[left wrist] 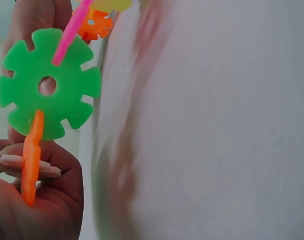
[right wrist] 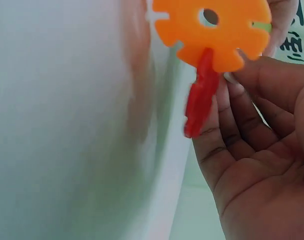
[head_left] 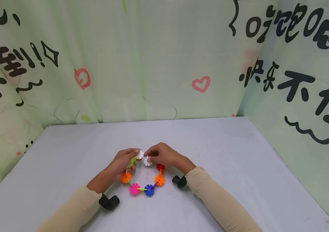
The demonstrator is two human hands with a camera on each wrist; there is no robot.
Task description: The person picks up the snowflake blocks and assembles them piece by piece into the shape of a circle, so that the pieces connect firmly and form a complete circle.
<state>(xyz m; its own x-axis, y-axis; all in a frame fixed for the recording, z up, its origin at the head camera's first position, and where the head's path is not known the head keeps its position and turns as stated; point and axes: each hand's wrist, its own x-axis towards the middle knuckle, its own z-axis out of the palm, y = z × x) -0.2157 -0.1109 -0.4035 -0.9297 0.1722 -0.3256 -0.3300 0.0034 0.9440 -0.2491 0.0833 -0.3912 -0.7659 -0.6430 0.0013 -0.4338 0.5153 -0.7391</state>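
Observation:
In the head view, a loop-like chain of notched plastic discs is held between both hands. Pink (head_left: 134,189), blue (head_left: 149,190), orange (head_left: 159,180) and red (head_left: 160,167) discs make up its lower and right part. My left hand (head_left: 121,162) grips the left side, by a white disc (head_left: 140,154) and a yellow-green disc (head_left: 132,162). Opposite, my right hand (head_left: 164,154) pinches another white disc (head_left: 147,161) close to the first; whether they touch I cannot tell. A green disc (left wrist: 71,95) joins an edge-on orange one in the left wrist view.
A white-covered table (head_left: 211,141) lies beneath the hands. Pale green printed curtains (head_left: 164,58) surround it at the back and sides. A black wrist device (head_left: 109,202) is on the left wrist, and another (head_left: 179,181) on the right.

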